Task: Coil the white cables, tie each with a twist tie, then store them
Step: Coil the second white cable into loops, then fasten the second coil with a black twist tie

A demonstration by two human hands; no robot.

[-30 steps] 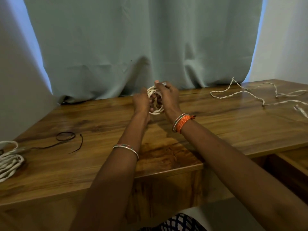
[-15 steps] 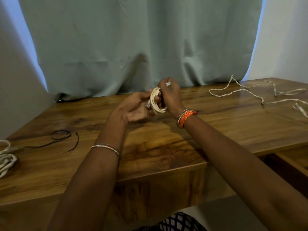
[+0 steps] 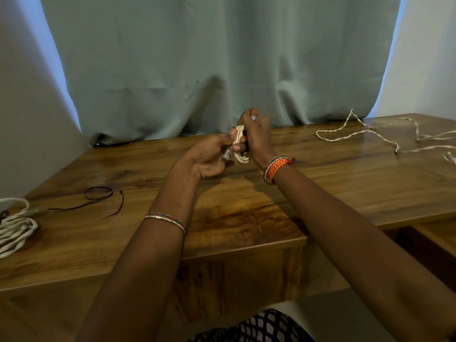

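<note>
coil in hand, nothing binding it yet

i hold a small coil of white cable (image 3: 240,149) above the wooden table (image 3: 246,218), near the curtain (image 3: 222,58). my right hand (image 3: 256,137) is closed around the far side of the loops, and a pale cable end sticks out past its knuckles. my left hand (image 3: 212,156) pinches the near side, thumb on top, fingers curled under. something pale shows between my left fingers; it may be the plug end, i cannot tell.

risks from here:
- no tie is on this coil that i can see. if either grip eases, the stiff loops likely spring apart and i recoil from scratch.
- the dark twist ties (image 3: 98,193) lie well apart, on the left of the table. reaching for one leaves one hand holding the whole coil, and the loops may slide.
- the free end can slip out and loosen the outer turn.
- a tie cinched over uneven loops may sit slack.

a finished bundle (image 3: 14,230) rests at the table's left edge. a loose twisted cable (image 3: 357,134) lies uncoiled on the far right.
</note>
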